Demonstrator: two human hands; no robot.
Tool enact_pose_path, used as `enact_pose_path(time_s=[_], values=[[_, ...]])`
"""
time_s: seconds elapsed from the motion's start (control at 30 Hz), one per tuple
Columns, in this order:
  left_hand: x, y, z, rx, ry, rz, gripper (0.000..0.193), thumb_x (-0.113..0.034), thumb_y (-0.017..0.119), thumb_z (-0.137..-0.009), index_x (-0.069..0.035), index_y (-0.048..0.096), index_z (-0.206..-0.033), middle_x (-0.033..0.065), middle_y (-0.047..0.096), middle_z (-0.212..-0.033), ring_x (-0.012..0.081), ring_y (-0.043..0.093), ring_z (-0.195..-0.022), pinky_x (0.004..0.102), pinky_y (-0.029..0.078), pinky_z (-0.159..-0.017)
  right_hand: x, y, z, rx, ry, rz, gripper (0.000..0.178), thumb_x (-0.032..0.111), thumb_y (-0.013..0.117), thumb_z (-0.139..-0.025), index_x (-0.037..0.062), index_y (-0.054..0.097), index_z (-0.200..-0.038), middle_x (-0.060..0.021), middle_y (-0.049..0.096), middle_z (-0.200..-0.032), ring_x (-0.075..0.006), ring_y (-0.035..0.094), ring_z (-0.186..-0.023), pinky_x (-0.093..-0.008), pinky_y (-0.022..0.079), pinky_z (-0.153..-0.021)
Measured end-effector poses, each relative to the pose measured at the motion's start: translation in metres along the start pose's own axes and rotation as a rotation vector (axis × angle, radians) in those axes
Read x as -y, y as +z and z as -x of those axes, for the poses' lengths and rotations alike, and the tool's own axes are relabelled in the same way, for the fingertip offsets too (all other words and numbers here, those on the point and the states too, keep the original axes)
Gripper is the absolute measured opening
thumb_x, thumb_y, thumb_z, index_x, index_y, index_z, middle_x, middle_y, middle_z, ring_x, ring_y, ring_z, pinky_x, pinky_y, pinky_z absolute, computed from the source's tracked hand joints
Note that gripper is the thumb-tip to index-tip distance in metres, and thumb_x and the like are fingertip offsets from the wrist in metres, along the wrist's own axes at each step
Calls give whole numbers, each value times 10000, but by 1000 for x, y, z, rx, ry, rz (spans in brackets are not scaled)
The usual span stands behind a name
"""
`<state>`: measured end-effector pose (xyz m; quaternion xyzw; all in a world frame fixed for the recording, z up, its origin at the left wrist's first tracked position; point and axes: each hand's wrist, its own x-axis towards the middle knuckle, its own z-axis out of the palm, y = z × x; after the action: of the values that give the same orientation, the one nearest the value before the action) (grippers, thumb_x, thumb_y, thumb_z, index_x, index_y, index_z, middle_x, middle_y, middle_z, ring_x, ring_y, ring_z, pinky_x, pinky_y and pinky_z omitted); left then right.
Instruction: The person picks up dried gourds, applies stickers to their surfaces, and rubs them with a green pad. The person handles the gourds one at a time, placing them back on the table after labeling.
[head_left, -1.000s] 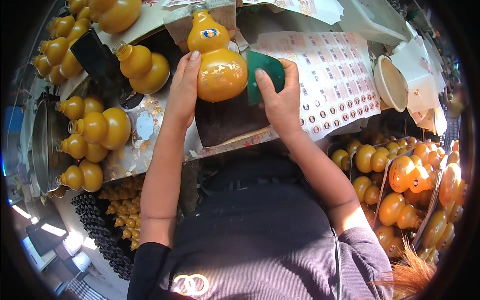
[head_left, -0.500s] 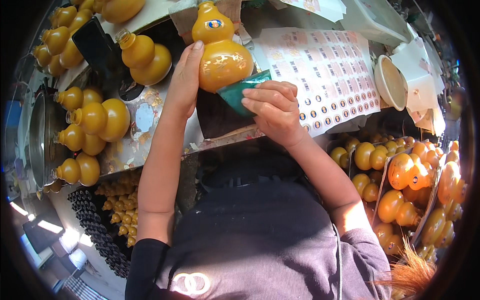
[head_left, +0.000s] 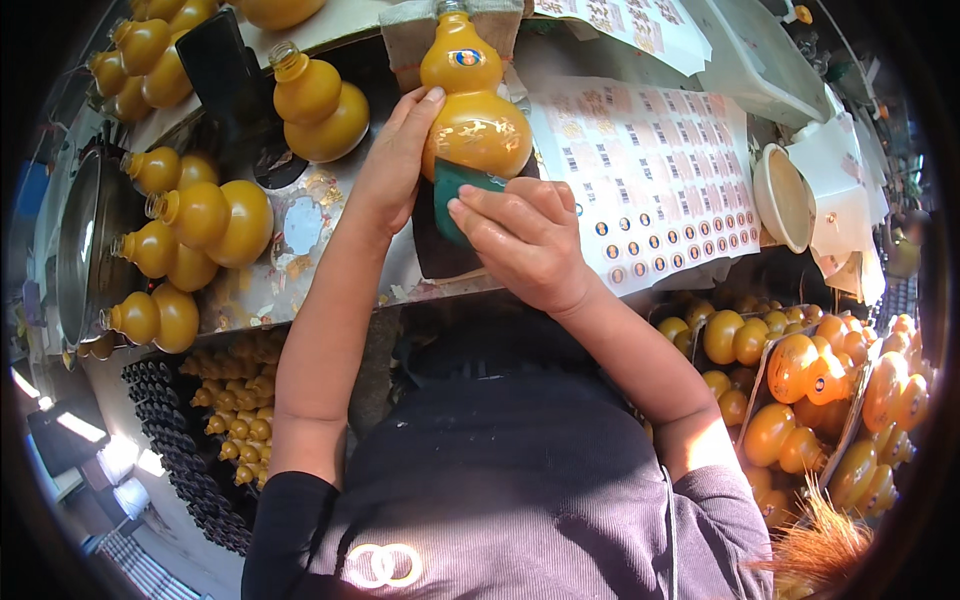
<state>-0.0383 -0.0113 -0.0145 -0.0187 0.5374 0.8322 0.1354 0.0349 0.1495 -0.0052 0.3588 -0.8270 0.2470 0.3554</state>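
A yellow gourd-shaped bottle (head_left: 478,125) lies on the table with its neck away from me, propped in a grey cloth-covered rest (head_left: 410,45). It bears a small round blue-and-orange sticker on the upper bulb and pale lettering on the lower one. My left hand (head_left: 393,155) wraps the lower bulb's left side, thumb on top near the waist. Between thumb and fingers, my right hand (head_left: 525,235) pinches a green flexible scraper (head_left: 462,195), its edge against the bottle's base end. Beneath them is a dark pad (head_left: 440,258).
Sticker sheets (head_left: 650,170) lie to the right beside a round bowl (head_left: 783,197). A phone (head_left: 215,75) stands at the left among several gourd bottles (head_left: 235,225). Crates of similar bottles (head_left: 770,430) sit lower right; a black basket (head_left: 185,460) holds small ones lower left.
My right hand and the green scraper have shifted left along the bottle's base, the scraper now more upright. The whole view has moved slightly; my left hand keeps its grip on the bottle.
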Motion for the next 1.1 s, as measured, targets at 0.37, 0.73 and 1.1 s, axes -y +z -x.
enact_pose_path(time_s=[0.37,0.73,1.1], values=[[-2,6,5,-27,-12,50,406,-335,387,-1023,-32,449,-1286,82,561,-1193,141,551,-1100,284,432,-962,-12,-29,-37,209,219,-426,306,42,705,-758,73,604,-1045,-100,611,-919,-289,607,-822,-384,470,-692],[0,5,9,-69,14,110,386,-288,347,-1035,-32,444,-1308,88,539,-1215,142,508,-1132,276,395,-987,-73,-16,-108,351,270,-525,289,148,662,-815,5,577,-1051,-210,628,-936,-407,602,-870,-395,492,-758],[-1,0,8,-67,-24,49,468,-353,336,-1035,-9,383,-1348,132,501,-1291,187,488,-1201,315,386,-1023,-29,-34,-91,210,-66,-252,258,69,666,-730,116,648,-984,-53,611,-910,-235,594,-770,-332,452,-666]])
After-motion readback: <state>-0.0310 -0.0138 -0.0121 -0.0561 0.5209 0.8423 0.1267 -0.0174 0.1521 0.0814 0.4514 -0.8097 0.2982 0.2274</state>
